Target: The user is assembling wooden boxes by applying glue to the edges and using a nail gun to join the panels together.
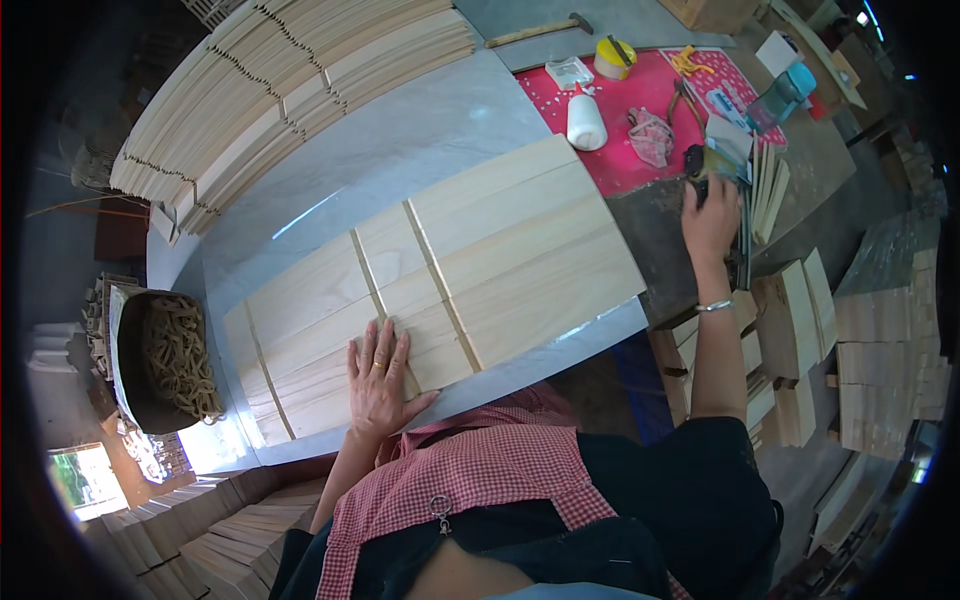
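A pale wooden panel [515, 240] with several narrow grooves across it lies slantwise on the grey tabletop. My left hand [375, 385] rests flat on its near edge, fingers spread, beside one of the grooves. Off the panel's right end, my right hand [712, 220] reaches to the right side of the table. Its fingers are curled at a small black object, mostly covered by them, so its kind does not show. Just beyond these fingers are pliers [683, 105], a crumpled pink cloth [650, 137] and thin wooden strips [770, 195].
Stacked wooden boards [300, 90] fill the far left. A bin [130, 360] of curled shavings or bands stands at the left. On a pink mat [620, 170] are a white glue bottle [586, 122] and yellow tape roll [614, 60]; a hammer [540, 32] lies behind.
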`<action>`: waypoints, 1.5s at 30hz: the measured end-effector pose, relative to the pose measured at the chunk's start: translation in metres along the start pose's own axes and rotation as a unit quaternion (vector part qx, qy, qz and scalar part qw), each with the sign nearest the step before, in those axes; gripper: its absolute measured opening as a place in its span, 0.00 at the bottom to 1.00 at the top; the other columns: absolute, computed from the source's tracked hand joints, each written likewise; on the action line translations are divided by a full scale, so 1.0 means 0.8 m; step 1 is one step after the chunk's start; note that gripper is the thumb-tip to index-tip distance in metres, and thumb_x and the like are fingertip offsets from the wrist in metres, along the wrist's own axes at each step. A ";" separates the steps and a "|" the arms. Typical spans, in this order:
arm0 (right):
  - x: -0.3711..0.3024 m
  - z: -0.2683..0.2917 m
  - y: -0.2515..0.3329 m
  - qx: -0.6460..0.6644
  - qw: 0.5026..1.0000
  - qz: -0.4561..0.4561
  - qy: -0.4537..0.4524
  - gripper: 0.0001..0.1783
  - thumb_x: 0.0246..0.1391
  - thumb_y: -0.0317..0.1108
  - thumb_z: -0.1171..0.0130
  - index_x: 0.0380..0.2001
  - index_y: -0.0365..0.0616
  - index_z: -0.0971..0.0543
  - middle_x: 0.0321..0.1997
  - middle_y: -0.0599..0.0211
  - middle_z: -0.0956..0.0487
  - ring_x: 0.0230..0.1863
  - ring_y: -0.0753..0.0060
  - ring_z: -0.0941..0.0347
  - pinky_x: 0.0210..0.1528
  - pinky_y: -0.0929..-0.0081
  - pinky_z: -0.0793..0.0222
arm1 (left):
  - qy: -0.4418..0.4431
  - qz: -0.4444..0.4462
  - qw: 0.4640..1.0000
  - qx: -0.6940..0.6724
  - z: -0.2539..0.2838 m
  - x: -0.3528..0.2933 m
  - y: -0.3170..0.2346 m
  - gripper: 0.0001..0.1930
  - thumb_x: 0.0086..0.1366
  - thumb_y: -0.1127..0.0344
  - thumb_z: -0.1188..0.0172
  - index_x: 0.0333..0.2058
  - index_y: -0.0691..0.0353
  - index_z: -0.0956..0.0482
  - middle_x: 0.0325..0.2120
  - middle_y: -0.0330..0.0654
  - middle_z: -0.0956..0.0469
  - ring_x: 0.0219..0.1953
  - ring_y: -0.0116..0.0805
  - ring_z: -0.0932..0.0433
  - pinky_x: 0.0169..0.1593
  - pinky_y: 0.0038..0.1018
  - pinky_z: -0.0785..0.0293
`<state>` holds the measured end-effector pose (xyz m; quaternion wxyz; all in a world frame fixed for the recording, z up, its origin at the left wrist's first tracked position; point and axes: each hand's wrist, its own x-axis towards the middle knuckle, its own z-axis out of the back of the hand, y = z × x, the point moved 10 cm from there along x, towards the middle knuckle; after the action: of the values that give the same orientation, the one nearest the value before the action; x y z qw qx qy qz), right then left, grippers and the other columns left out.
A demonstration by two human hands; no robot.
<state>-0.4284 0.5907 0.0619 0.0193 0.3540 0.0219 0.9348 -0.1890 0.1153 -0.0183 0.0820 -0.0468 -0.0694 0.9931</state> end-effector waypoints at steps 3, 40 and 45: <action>0.040 -0.018 0.102 0.219 0.975 0.033 0.007 0.21 0.57 0.41 0.36 0.50 0.40 0.22 0.46 0.55 0.21 0.44 0.48 0.24 0.49 0.59 0.27 | 0.000 0.003 1.000 -0.011 0.002 -0.005 0.000 0.52 0.60 0.24 0.49 0.72 0.56 0.41 0.74 0.50 0.50 0.77 0.54 0.58 0.74 0.58 0.66; 0.047 -0.169 0.106 0.572 0.686 -0.426 0.147 0.39 0.53 0.55 0.33 0.52 0.29 0.31 0.47 0.45 0.24 0.32 0.68 0.22 0.21 0.82 0.26 | -0.051 -0.010 0.998 0.033 0.027 0.077 0.048 0.50 0.57 0.31 0.40 0.71 0.56 0.39 0.74 0.48 0.48 0.77 0.53 0.55 0.74 0.55 0.62; 0.052 -0.202 0.107 0.545 0.699 -0.438 0.149 0.41 0.53 0.55 0.33 0.52 0.27 0.31 0.47 0.43 0.23 0.31 0.64 0.21 0.22 0.79 0.24 | -0.049 -0.011 0.998 0.036 0.027 0.078 0.046 0.50 0.58 0.30 0.41 0.70 0.57 0.39 0.74 0.48 0.48 0.77 0.53 0.55 0.74 0.55 0.61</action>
<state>-0.5683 0.5032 -0.0268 0.2272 0.1090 0.6824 0.6862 -0.2580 0.0868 -0.0073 0.0907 0.0054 -0.0378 0.9952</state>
